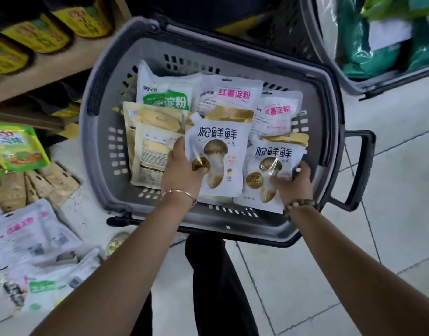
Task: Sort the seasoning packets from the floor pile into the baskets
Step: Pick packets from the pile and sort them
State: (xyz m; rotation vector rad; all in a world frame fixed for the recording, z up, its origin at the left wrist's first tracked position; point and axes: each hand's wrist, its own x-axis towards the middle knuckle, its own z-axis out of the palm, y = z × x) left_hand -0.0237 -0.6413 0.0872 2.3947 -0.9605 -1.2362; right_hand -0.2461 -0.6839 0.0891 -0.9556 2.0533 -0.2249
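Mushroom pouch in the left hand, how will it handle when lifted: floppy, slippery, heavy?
Probably semi-floppy: the mushroom pouch is soft film, yet looks fairly flat while pinched at one edge by the left hand. Likely slippery, since its face is glossy. Probably light for its size, as a thumb-and-finger pinch alone seems to hold it over the basket.

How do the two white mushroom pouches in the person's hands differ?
The left hand grips the left pouch at its lower left edge; the right hand grips the right pouch at its lower right edge. The left pouch sits further into the basket; the right pouch lies closer to the wall nearest the person. Both are white with a gold top band and a mushroom picture.
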